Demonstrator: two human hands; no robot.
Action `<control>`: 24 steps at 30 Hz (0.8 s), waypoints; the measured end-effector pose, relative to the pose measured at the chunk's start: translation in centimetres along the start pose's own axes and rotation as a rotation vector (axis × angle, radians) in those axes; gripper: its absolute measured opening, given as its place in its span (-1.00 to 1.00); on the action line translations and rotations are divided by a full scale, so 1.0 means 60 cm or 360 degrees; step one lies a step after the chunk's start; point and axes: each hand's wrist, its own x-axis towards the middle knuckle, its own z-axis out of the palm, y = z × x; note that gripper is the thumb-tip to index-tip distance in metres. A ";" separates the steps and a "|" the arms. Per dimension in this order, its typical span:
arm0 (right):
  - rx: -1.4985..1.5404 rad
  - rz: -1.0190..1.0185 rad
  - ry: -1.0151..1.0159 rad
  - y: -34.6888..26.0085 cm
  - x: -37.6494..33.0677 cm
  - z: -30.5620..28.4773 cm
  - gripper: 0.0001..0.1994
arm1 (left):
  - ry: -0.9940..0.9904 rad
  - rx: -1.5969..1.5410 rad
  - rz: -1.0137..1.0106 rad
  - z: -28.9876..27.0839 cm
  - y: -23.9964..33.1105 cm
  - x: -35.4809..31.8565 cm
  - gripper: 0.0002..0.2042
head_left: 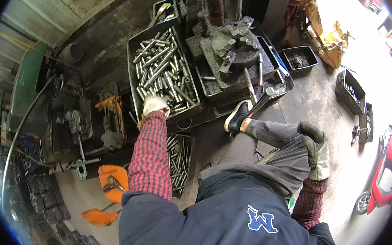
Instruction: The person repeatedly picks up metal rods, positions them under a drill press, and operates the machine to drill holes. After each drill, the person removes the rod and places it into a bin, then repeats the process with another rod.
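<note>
Head view, looking straight down — the left hand [154, 103], in a pale work glove, is stretched out to the near edge of the dark metal tray [131, 63] and rests on the heap of silvery metal rods [163, 69]. Whether the fingers have closed on a rod I cannot tell; they are curled down among them. Just below that hand, a second batch of rods fills a lower bin [180, 156]. To its right stands the grimy press block [234, 54]. The right hand [316, 151] — dark-gloved — lies on the raised right knee [291, 149], fingers folded loosely, holding nothing. Left of the reaching arm sits an orange stool [112, 176].
</note>
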 end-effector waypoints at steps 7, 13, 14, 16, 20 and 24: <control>0.0161 0.0424 0.0167 -0.004 -0.072 -0.038 -0.47 | 0.0348 0.1232 0.0683 0.098 -0.068 0.097 -0.77; 0.0304 0.0541 0.0038 -0.014 -0.026 0.025 -0.61 | 0.0430 0.0414 0.0442 -0.061 -0.022 -0.050 -0.58; 0.0354 0.0503 -0.0100 -0.020 -0.013 0.039 -0.60 | 0.0420 0.0143 0.0525 -0.100 -0.007 -0.088 -0.50; 0.0589 0.0387 -0.0308 -0.040 0.000 0.056 -0.62 | 0.0219 -0.0576 0.0571 -0.165 0.020 -0.172 -0.45; 0.0491 0.0333 -0.0477 -0.075 0.013 0.061 -0.56 | 0.0274 -0.1381 0.0668 -0.264 0.093 -0.257 -0.55; 0.0575 0.0494 -0.0437 -0.081 0.001 0.054 -0.56 | 0.0372 -0.2461 0.1239 -0.277 0.182 -0.281 -0.34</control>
